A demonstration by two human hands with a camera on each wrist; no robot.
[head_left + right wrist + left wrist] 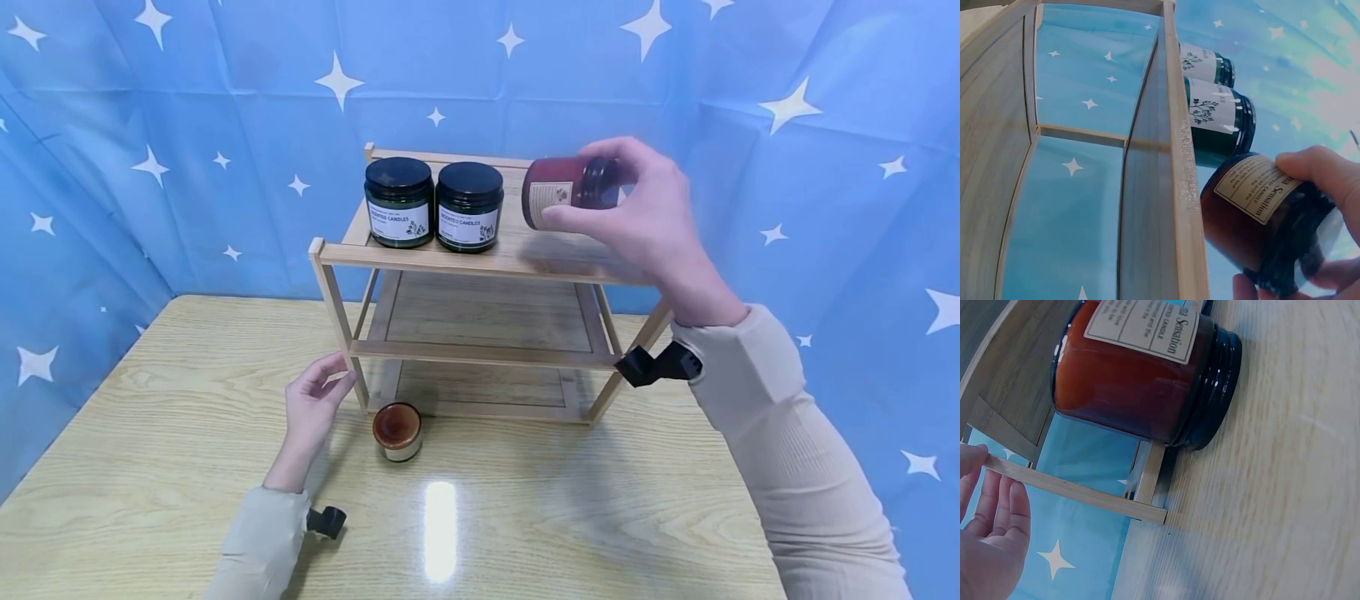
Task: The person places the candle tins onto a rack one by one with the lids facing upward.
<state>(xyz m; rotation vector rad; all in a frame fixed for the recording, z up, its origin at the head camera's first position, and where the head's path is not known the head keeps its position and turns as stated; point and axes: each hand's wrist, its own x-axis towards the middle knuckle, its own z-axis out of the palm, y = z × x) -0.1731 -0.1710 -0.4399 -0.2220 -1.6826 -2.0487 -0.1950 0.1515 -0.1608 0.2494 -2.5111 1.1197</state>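
My right hand (648, 212) grips an amber candle jar (551, 187) near its black lid. The jar lies sideways in the air over the top board, its base pointing left. Beside it on that board stand two dark green candle jars (468, 204) with black lids and white labels. My left hand (313, 400) pinches the front left post of the wooden shelf (472, 357) between thumb and fingers, as the left wrist view (994, 531) shows. Near that post, a second amber candle jar (397, 427) rests upside down on the table, lid down.
The three-tier shelf stands on a light wood-grain table (517, 500). Behind it hangs a blue curtain (247, 150) with white stars. A strip of light reflects off the tabletop in front. Both wrists carry small black camera mounts.
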